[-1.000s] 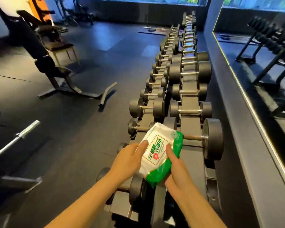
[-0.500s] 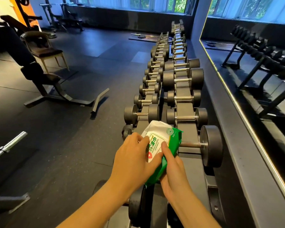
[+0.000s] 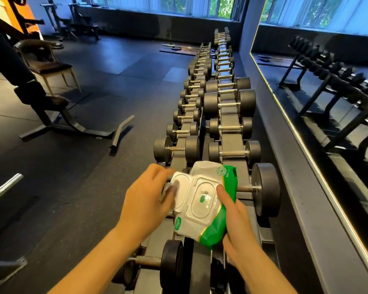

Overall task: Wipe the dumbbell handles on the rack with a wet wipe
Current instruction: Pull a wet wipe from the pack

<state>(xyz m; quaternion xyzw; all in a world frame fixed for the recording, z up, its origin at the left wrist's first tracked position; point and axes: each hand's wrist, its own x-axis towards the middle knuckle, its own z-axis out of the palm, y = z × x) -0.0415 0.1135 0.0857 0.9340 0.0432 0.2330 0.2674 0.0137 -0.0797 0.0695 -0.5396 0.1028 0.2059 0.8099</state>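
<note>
Wipe pack (image 3: 216, 229): glossy plastic, rigid lid (image 3: 182, 187) open, right hand (image 3: 236, 221) gripping.

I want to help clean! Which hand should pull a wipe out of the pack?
Probably the left hand. It is at the flipped-open lid, close to the opening. The right hand grips the wipe pack, so it is busy holding it steady.

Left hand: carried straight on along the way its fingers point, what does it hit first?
The open flip lid of the wet wipe pack, held by the right hand. The left hand points right toward it; its blurred fingers seem at the lid's edge, though depth is unclear.
</note>
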